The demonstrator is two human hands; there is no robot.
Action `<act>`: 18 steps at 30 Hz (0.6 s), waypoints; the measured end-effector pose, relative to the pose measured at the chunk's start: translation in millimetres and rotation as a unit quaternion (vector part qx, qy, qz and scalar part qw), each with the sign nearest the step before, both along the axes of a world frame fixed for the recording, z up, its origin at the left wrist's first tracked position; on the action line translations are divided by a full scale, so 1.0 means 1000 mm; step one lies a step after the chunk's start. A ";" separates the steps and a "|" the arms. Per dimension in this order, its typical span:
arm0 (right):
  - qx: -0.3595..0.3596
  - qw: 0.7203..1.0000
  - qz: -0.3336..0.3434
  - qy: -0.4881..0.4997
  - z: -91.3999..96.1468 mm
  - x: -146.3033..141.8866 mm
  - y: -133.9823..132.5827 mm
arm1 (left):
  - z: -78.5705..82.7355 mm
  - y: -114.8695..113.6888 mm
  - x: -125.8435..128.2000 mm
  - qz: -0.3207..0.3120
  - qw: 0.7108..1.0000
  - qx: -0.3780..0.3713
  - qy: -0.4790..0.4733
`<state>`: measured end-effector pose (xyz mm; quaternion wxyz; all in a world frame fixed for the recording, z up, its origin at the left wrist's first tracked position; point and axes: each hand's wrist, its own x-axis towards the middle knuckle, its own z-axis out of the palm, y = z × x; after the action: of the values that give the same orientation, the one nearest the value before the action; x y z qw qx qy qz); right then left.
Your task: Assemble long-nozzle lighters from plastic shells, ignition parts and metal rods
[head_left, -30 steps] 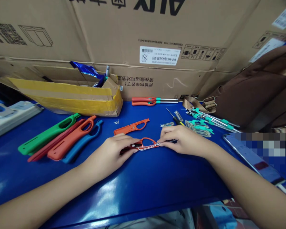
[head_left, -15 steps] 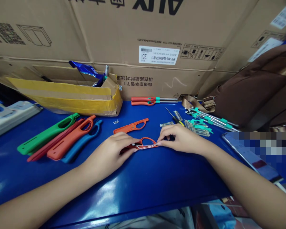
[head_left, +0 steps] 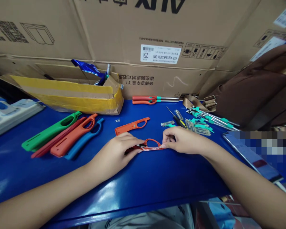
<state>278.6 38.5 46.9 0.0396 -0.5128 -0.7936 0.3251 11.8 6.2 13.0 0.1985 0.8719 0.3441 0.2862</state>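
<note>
left hand [head_left: 116, 153] and right hand [head_left: 184, 142] grips clamp the looped orange plastic handle [head_left: 153, 139].

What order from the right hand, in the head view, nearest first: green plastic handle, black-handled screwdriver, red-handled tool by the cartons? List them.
1. Black-handled screwdriver, just behind the right hand.
2. Red-handled tool, back by the cartons.
3. Green plastic handle, far left.

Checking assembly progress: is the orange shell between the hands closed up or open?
Open: the orange shell lies with its white wire exposed; a second orange half lies apart behind.
</note>
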 end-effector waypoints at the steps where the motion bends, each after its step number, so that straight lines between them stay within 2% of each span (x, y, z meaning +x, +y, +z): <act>1: 0.020 1.000 0.006 0.001 0.000 0.001 -0.001 | 0.001 -0.001 0.000 0.003 1.000 -0.005 0.004; 5: 0.109 0.989 0.084 0.047 0.002 0.002 -0.005 | 0.003 -0.002 0.000 0.014 1.000 -0.026 0.006; 9: 0.112 0.976 0.163 0.090 0.000 -0.002 -0.010 | 0.005 -0.001 -0.001 0.016 0.999 -0.033 0.011; 18: 0.112 0.977 0.156 0.095 -0.005 -0.004 -0.010 | 0.010 -0.001 -0.005 0.037 0.999 -0.022 0.024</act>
<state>274.8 28.2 41.5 0.1207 -0.3421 -0.8878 0.2830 7.2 5.0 23.0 0.1986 0.8605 0.3876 0.2645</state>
